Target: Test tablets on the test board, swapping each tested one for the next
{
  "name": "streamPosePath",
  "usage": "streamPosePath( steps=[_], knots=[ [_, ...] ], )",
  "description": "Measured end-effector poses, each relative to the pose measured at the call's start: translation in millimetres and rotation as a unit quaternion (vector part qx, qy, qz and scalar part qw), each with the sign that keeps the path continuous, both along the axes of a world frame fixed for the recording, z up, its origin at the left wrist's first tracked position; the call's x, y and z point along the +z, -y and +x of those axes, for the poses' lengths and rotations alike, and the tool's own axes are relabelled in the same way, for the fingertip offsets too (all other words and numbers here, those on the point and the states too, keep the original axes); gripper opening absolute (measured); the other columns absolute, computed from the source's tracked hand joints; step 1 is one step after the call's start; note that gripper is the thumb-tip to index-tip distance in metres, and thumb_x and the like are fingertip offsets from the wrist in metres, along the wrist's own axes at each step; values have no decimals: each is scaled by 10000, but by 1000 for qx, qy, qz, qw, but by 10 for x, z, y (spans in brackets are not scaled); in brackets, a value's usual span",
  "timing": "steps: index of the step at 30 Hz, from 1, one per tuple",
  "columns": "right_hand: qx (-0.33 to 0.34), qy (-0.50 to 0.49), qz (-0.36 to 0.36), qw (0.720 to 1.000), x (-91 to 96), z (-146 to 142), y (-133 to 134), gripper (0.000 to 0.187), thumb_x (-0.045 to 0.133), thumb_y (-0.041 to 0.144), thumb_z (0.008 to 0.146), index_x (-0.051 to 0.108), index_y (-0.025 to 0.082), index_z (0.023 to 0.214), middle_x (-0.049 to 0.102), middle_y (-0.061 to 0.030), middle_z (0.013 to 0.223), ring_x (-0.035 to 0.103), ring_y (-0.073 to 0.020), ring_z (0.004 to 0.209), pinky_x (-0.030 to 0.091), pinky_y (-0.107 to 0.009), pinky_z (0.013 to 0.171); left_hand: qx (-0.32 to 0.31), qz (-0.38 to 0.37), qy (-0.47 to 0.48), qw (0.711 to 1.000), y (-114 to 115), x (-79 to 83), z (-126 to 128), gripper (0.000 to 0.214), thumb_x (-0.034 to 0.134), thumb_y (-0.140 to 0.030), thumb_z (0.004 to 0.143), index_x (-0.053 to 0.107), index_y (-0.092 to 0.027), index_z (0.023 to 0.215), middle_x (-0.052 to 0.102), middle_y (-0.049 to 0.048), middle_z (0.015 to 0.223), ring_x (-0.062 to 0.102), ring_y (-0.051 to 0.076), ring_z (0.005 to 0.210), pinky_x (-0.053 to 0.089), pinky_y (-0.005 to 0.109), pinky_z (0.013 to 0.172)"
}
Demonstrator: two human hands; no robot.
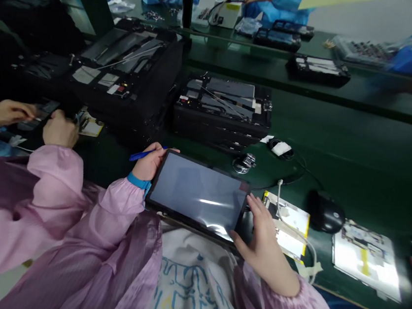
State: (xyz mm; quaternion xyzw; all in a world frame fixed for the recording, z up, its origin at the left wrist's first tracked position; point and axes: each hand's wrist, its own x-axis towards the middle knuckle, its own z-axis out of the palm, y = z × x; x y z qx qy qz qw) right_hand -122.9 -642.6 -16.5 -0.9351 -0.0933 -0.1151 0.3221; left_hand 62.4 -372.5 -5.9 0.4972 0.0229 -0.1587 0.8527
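A tablet (201,193) with a dark, glossy screen is held face up and slightly tilted in front of my body. My left hand (150,162) grips its left edge, and a blue pen-like tool (142,155) sticks out from the same hand. A blue band circles that wrist. At the tablet's right edge is my right hand (259,232), its thumb on the lower corner of the screen and its fingers along the side. Beside the right hand lies a white panel with yellow edges (292,229), a white cable (279,197) running over it.
Behind the tablet stand a stack of opened tablet bodies (222,107) and a taller stack (127,66). Right of them are a small metal clamp-like part (244,163), a black mouse (325,211) and a silver panel (367,257). A co-worker's hands (62,129) work at left; others sit opposite.
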Motion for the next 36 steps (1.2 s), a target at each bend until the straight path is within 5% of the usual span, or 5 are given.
streamPosePath(
  steps=[27,36],
  knots=[
    [34,-66,75,994,-56,-9,68,680,517,270,887,176,233,1475,109,-140,1500,178,-338,1373,259,-594,1086,1,50,24,998,48,-12,-3,282,630,-211,700,353,-191,654,712,38,858,659,231,878,483,317,732],
    [-15,-16,131,991,19,-45,85,634,548,334,915,243,238,1462,322,-136,1409,355,-337,1282,378,-570,1025,6,48,17,999,36,-38,0,287,645,-213,702,362,-188,666,717,51,887,667,241,880,486,319,732]
  ],
)
